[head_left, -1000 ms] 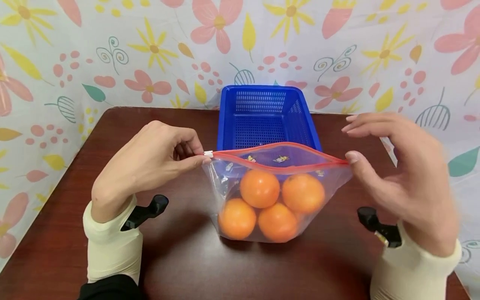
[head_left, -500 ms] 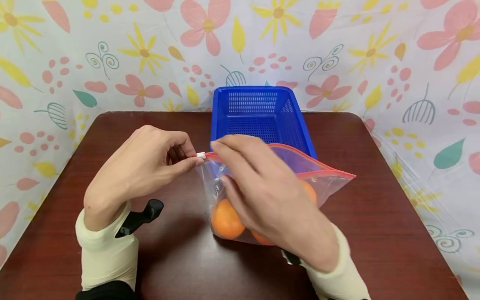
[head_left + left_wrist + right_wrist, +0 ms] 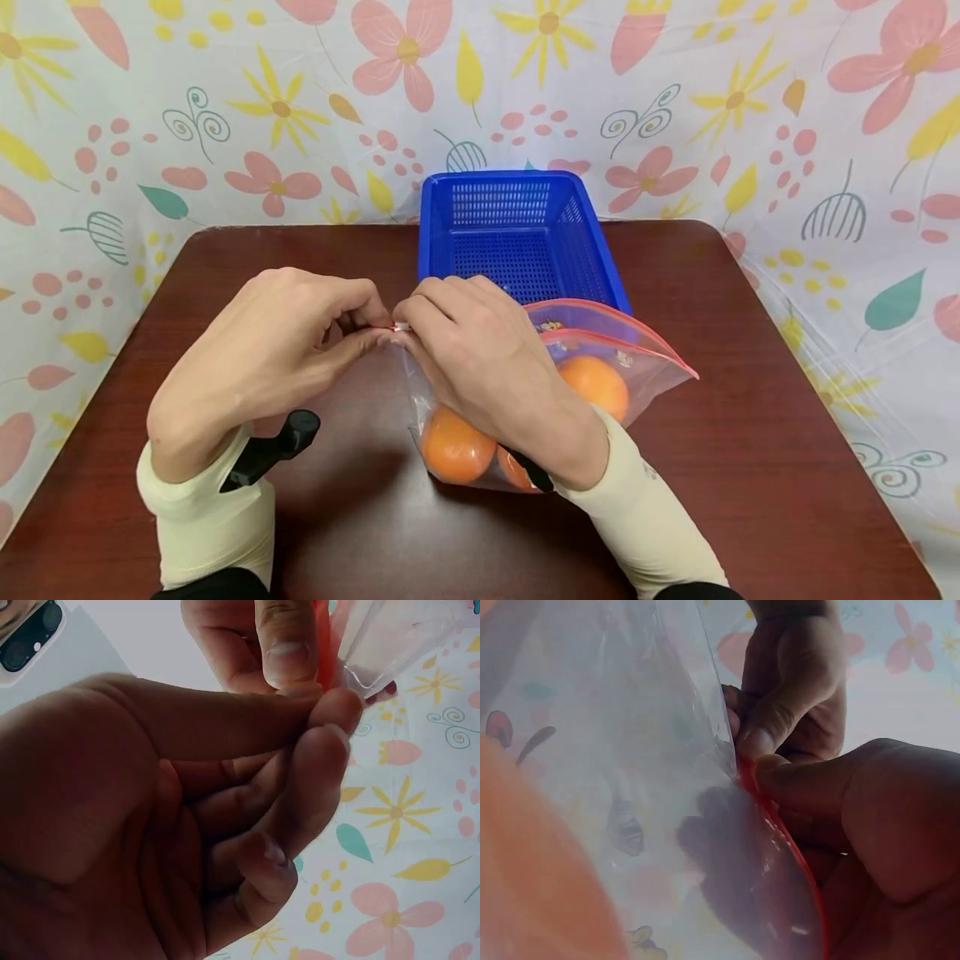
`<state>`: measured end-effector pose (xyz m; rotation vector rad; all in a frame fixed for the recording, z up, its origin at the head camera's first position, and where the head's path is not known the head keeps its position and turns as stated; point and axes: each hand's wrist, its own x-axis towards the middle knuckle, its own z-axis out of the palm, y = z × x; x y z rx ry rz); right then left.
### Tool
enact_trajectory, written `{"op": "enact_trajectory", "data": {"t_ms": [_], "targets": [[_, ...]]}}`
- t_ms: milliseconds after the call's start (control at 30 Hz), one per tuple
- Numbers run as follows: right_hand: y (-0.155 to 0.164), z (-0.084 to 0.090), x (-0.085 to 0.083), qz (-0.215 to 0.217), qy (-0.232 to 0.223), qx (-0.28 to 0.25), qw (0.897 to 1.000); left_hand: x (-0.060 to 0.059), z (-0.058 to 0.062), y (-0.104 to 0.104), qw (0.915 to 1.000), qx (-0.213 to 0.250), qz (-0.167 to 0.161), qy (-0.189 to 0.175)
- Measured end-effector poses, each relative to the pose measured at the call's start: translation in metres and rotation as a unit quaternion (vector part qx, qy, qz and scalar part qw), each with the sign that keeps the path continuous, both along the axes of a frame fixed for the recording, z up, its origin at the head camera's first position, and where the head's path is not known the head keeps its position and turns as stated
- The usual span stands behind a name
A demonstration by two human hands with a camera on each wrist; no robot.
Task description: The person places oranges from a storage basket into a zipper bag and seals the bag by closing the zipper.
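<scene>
Both hands meet at the bag's (image 3: 592,367) left top corner, on the desk (image 3: 750,433) just in front of the basket (image 3: 517,242). Left hand (image 3: 277,358) pinches that corner between thumb and forefinger; the left wrist view shows the red zip strip (image 3: 324,645) caught at the fingertips, the other fingers (image 3: 259,862) curled loosely into the palm. Judged a steadying hold: it anchors the end of the strip so the corner cannot slide. Right hand (image 3: 480,358) has its fingers curled over the strip right beside the left fingertips, thumb and forefinger nipping the red edge (image 3: 769,817) with clear film draped below, as the right wrist view shows. A small white tab (image 3: 401,326) sits between the two hands; whether it is a slider I cannot tell. Right of the hands the bag mouth gapes, two red lips apart, so the seal is open along most of its length. Bag stands upright on its own load: oranges (image 3: 592,385) inside, three partly showing, others possibly hidden behind the right wrist. Basket, blue mesh plastic, shows nothing inside it; its near rim is just behind the bag mouth. A flowered cloth (image 3: 225,108) backs the desk.
</scene>
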<state>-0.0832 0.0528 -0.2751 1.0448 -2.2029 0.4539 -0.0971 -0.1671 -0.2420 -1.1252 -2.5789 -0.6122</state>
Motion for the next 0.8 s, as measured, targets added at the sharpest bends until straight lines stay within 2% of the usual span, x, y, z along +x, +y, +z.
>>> {"op": "enact_trajectory", "data": {"t_ms": [233, 400, 633, 800], "targets": [[0.004, 0.000, 0.001, 0.001, 0.019, 0.014, 1.000, 0.000, -0.002, 0.002, 0.9993, 0.005, -0.022, 0.028], [0.005, 0.000, 0.001, 0.000, 0.035, 0.022, 0.999, 0.000, -0.001, 0.001, 0.9994, -0.002, -0.025, 0.026], [0.011, 0.001, 0.005, 0.007, 0.041, 0.038, 0.998, 0.001, -0.001, -0.002, 0.9987, -0.012, -0.047, 0.015], [0.023, 0.005, 0.006, 0.015, 0.039, 0.028, 0.999, 0.000, 0.000, -0.006, 0.9986, -0.020, -0.047, 0.014]]}}
